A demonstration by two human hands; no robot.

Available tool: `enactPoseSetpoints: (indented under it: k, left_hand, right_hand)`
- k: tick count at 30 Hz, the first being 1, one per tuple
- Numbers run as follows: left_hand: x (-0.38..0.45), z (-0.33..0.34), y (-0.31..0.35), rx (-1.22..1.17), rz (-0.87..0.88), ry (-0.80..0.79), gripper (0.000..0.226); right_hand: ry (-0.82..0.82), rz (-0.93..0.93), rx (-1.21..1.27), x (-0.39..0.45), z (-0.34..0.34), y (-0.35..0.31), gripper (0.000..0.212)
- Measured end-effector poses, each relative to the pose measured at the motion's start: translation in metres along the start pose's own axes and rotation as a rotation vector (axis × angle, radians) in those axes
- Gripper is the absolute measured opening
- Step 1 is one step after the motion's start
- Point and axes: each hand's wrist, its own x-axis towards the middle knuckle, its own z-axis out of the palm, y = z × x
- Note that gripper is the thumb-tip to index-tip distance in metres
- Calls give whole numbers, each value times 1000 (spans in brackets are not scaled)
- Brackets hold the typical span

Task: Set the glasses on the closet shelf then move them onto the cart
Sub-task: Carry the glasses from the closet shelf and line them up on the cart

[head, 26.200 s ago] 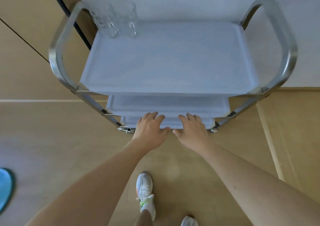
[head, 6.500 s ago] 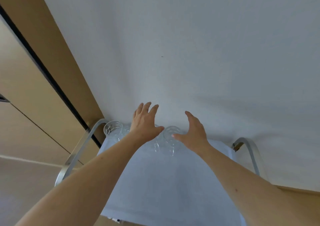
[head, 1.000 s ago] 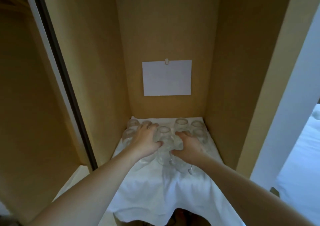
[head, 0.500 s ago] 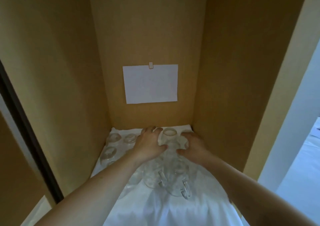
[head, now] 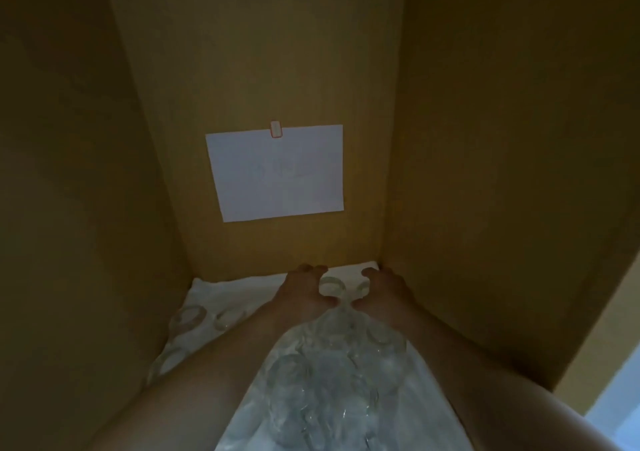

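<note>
Several clear glasses (head: 329, 378) stand on the white cloth (head: 221, 289) that covers the closet shelf. Both my arms reach over them to the shelf's back right corner. My left hand (head: 303, 289) curls round a glass (head: 332, 286) at the back wall, its rim showing between thumb and fingers. My right hand (head: 386, 289) curls round the glass beside it (head: 362, 290), close to the right wall. More glasses (head: 188, 315) stand at the left side, partly hidden by my left forearm. The cart is out of view.
The closet bay is narrow, with wooden walls close on the left, back and right. A white sheet of paper (head: 277, 172) hangs clipped on the back wall above the shelf. A bright opening (head: 620, 398) shows at the lower right.
My head and both hands have moved deeper into the closet. The hands have gone from the middle glasses to the back right corner.
</note>
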Motion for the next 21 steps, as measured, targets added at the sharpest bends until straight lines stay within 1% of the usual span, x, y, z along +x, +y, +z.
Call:
enactPoseSetpoints:
  k: [3,6,7,10,11,12,15,16,21]
  left_hand:
    - [19,7,0,-3,0,-46,85]
    - [36,16,-2,4,2,-88,88]
    - [43,20,-2,5,5,-109,89]
    - [59,27,-1,-4,3,-156,88]
    - [64,29,-2,-5,-4,-167,89]
    - [68,30,-2,-9,-14,-180,89]
    - [79,33,0,-28,-66,-239,87]
    - [81,33,1,-22,-84,-254,85]
    - [84,33,12,-53,-192,-308,69]
  right_hand:
    - [-42,34,-11,19,8,7,88]
    - [-117,62,-35,33,16,7,94]
    - [-136,68,-60,38,20,6,91]
    - [-164,75,-157,48,25,5,70]
    - [-189,82,-180,50,26,5,68]
    - [-217,93,-197,52,27,7,71]
    - [-263,110,-216,56,29,11,91]
    - [-265,105,-211,56,28,11,93]
    - [-271,53,-201,60,24,12,88]
